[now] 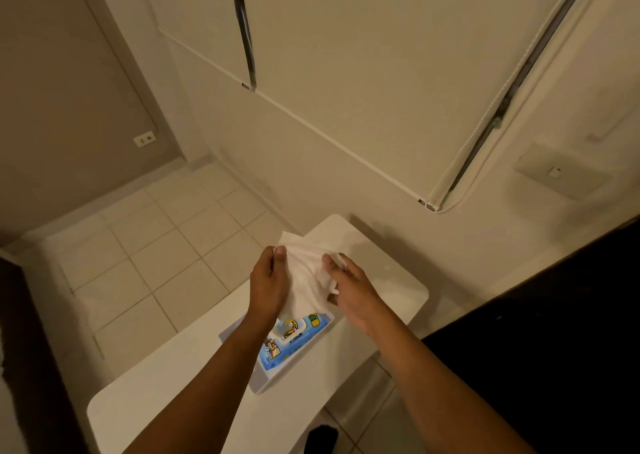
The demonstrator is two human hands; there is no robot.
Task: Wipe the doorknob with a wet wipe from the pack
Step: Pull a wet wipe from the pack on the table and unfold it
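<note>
Head view: both hands are raised over the desk point(194, 360), a white top w/ rounded corners, and share one wet wipe point(304, 277). Left hand point(268, 282) has its grip pressed together on the wipe's upper left corner, thumb against forefinger. Right hand point(349, 292) holds the right edge, thumb on top and fingers curled under the sheet, so its grip is closed on the wipe as well. Sheet hangs crumpled between the two hands; its lower end runs down to the lid opening of the pack point(294, 341), and whether it is fully free of the pack cannot be told. Probable reason for the two-hand hold: pulling the corners apart spreads the folded sheet flat, giving more wiping area and stopping it bunching up. Pack is blue w/ cartoon print and a white flip lid, seated in a shallow white tray point(273, 382) near the desk's middle, approx. below the hands; the tray likely keeps the pack from sliding when a sheet is drawn. Judged stage: wipe taken and being opened out; wiping not yet begun. The doorknob is not in view, so its position cannot be given. Room: pale tiled floor point(145, 256), beige walls, a wall socket point(144, 139) low at left, a switch plate point(557, 173) at right, roller blinds point(363, 83) pulled down above the desk. Dark furniture borders the frame at right and lower left.
</note>
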